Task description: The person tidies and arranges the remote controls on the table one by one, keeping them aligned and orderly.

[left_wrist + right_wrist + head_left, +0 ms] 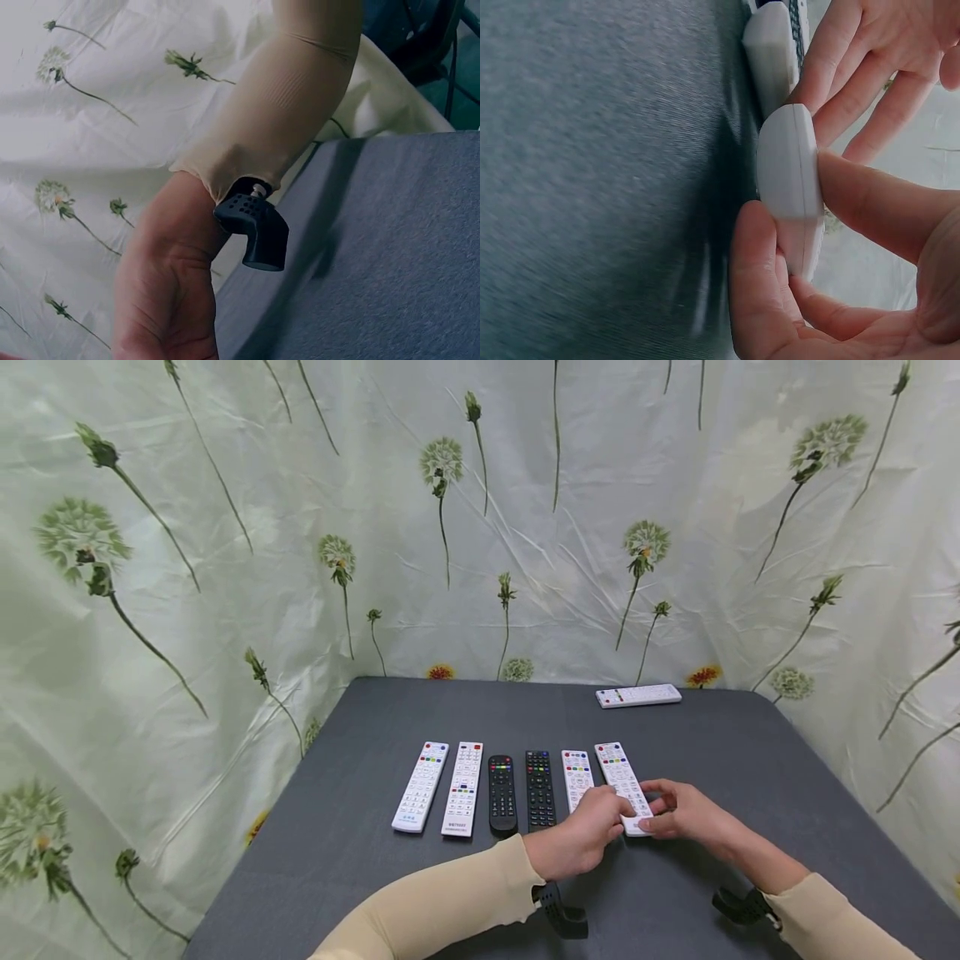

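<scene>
A white remote control (622,777) with coloured buttons lies at the right end of a row on the dark table. My right hand (678,814) pinches its near end, with the thumb on the button face and curled fingers at the side and underside in the right wrist view. From the left, my left hand (577,835) reaches over and a fingertip touches the remote's edge; its other fingers extend fairly straight. Partly behind the left hand is another white remote (576,772). The left wrist view shows the left palm (169,292), but its fingertips fall outside it.
Further left in the row lie two black remotes (540,789) (502,793) and two white remotes (462,789) (422,787). One more white remote (639,696) lies crosswise near the back edge of the table (450,710). A flowered curtain (525,527) hangs behind.
</scene>
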Demonstrator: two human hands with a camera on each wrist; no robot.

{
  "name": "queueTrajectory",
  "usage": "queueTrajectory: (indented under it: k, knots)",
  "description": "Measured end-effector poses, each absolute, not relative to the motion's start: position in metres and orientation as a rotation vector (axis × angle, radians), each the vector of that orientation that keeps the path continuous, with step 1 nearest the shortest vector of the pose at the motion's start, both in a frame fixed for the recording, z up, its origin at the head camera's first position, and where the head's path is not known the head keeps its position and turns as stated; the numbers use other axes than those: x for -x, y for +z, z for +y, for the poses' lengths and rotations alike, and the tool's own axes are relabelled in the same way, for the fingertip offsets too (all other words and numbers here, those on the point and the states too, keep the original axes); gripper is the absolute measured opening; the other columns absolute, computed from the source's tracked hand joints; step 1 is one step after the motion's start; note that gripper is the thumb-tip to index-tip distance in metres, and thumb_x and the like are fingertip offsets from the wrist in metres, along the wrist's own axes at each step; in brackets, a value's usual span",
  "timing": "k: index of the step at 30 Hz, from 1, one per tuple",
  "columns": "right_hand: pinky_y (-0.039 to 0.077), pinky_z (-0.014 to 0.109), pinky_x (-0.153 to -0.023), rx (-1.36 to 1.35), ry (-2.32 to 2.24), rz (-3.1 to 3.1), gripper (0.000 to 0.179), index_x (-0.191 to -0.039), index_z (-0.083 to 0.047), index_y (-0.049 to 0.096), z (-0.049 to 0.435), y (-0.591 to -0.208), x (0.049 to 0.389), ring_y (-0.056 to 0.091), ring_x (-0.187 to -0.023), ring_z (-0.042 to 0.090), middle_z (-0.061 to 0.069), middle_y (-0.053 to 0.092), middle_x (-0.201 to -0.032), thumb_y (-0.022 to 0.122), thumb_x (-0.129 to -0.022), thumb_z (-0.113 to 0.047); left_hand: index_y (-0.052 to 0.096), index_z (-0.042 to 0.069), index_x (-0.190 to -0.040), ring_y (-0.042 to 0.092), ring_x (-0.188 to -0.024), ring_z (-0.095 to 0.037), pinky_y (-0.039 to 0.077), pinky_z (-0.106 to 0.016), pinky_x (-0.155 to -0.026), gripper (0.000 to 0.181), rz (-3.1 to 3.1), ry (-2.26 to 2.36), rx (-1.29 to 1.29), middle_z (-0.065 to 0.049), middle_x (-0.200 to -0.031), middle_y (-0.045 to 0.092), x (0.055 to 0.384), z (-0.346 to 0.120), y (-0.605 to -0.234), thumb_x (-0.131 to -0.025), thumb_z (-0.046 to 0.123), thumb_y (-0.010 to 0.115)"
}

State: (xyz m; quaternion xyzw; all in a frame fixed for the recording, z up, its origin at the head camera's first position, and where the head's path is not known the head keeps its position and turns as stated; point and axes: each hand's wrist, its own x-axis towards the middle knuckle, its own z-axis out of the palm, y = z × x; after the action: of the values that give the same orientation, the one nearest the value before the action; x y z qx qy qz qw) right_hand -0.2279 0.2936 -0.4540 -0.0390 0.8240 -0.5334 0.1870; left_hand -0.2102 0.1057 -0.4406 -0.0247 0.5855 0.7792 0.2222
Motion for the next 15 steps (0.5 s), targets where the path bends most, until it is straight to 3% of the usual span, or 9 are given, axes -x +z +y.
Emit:
queueTrajectory:
  k: [2,7,15]
  knots:
    - [0.058,0.037,-0.076,0.110,-1.511,2.299,0.084,-0.145,0.016,0.029,0.2938,-0.4565,0.2252,0.063,-0.087,0.025,0.017,0.061,-0.100,0.081,-0.085,-0.014,0.050,-0.008,-0.129,0.055,-0.114,-0.027,0.040,-0.049,-0.108,0.051,1.598,2.147,0.070,-0.016,-0.129,0.055,0.2079,0.1058,-0.4414,-0.078,-0.008,0.052]
    - [0.059,0.037,-0.076,0.082,-1.520,2.312,0.083,-0.145,0.016,0.031,0.2903,-0.4604,0.2212,0.062,-0.085,0.023,0.016,0.061,-0.098,0.081,-0.085,-0.012,0.047,-0.008,-0.135,0.049,-0.125,-0.030,0.033,-0.056,-0.112,0.055,1.592,2.120,0.079,-0.018,-0.138,0.049,0.2038,0.1049,-0.4402,-0.080,-0.007,0.053]
    - [0.059,0.037,-0.068,0.120,-1.436,2.449,0.076,-0.141,0.016,0.039,0.2844,-0.4609,0.2173,0.060,-0.077,0.023,0.012,0.058,-0.087,0.080,-0.084,-0.010,0.048,-0.006,-0.136,0.044,-0.128,-0.031,0.028,-0.063,-0.111,0.060,1.623,2.114,0.083,-0.016,-0.144,0.044,0.2026,0.1081,-0.4394,-0.076,-0.006,0.054]
